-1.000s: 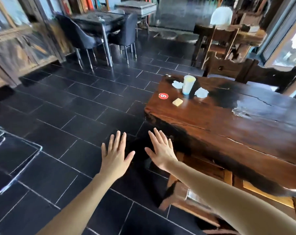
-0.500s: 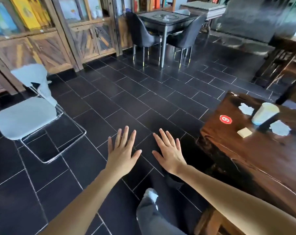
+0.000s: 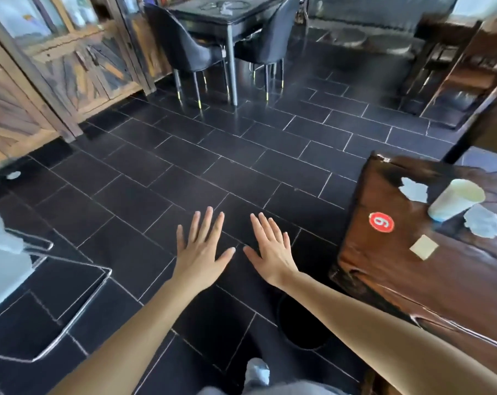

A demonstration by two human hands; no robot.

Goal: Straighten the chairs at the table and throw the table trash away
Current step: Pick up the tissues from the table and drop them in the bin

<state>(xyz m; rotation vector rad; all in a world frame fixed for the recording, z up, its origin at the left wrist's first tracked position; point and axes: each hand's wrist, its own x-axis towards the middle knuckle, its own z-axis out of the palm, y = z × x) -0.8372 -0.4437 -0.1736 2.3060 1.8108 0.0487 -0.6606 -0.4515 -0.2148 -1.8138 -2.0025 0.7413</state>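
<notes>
My left hand (image 3: 202, 250) and my right hand (image 3: 271, 248) are held out flat over the dark tiled floor, fingers spread, holding nothing. To their right stands a dark wooden table (image 3: 389, 283). On its near corner lie two crumpled white napkins (image 3: 413, 189) (image 3: 482, 222), a white paper cup (image 3: 455, 199), a small yellow note (image 3: 423, 247) and a red round number sticker (image 3: 381, 222). A white chair with a metal frame (image 3: 5, 269) stands at the far left edge, away from the table.
A black table with two black padded chairs (image 3: 190, 49) stands at the back. Wooden cabinets (image 3: 56, 69) line the left wall. Wooden furniture (image 3: 469, 67) fills the back right. A dark round bin (image 3: 301, 326) sits on the floor below my right forearm.
The view swung left off the wooden table toward the open floor and the white chair, then slightly back right. Both hands stayed flat and empty in front of me.
</notes>
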